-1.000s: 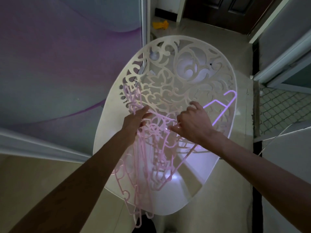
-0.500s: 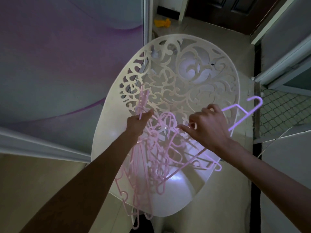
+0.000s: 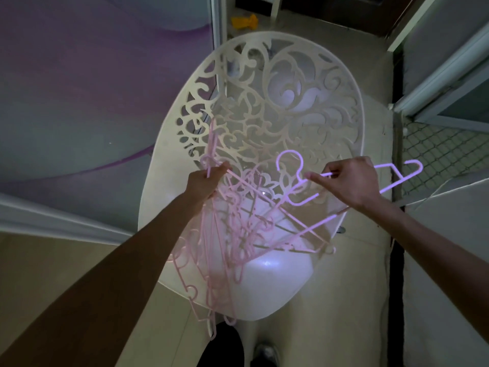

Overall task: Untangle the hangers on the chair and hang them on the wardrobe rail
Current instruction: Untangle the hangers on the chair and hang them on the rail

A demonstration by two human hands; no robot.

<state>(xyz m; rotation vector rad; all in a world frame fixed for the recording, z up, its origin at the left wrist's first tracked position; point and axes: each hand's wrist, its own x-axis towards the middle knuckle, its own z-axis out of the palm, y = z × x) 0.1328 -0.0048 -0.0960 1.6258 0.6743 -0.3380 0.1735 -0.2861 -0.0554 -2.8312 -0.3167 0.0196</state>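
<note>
A tangle of several pink plastic hangers hangs over the seat of a white chair with a cut-out scroll back. My left hand is closed on the bunch near its top left. My right hand pinches a lilac hanger by its bar, with the hook curling up to the left of my fingers. A second lilac hanger end sticks out to the right past my right hand. The lower hangers droop past the seat's front edge. No wardrobe rail is in view.
A purple-grey wall panel runs along the left. A dark door and a yellow object lie beyond the chair. On the right stand a white door frame and patterned floor tiles. My shoe shows at the bottom.
My right hand has pulled to the right, drawing a lilac hanger up and out of the pile so its hook now stands clear. My left hand stays holding the bunch.
</note>
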